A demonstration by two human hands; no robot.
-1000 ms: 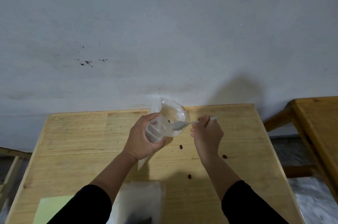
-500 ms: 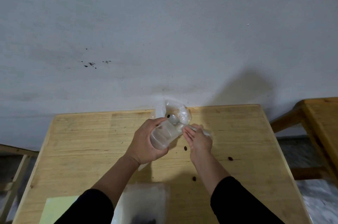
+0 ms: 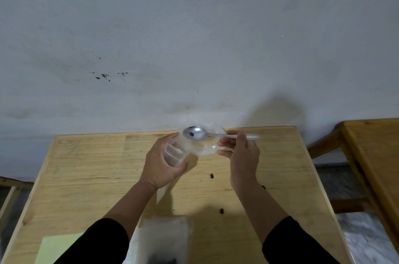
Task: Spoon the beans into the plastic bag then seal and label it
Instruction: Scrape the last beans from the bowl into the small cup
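Beans [image 3: 191,134]: a single dark one is sitting in the bowl of the metal spoon [image 3: 197,133], which the right hand [image 3: 241,151] is pinching by its handle and holding level above the far edge of the wooden table [image 3: 90,168]. The left hand [image 3: 160,163] is wrapping its fingers round a clear plastic cup [image 3: 174,153], tilted with its mouth towards the spoon; I cannot tell whether anything is left inside it. Crumpled clear film [image 3: 208,147] is lying just behind the cup's mouth, under the spoon. Three loose beans [image 3: 211,175] are lying scattered on the tabletop near the right forearm. At the near edge, between the two black sleeves, a plastic bag [image 3: 164,242] is lying flat with a dark heap of beans showing at its lower end. A pale green sheet [image 3: 57,249] is lying beside it on the left.

Compared with half a second ago, the spoon is now out of the cup and raised clear of it, and the two hands are standing further apart.
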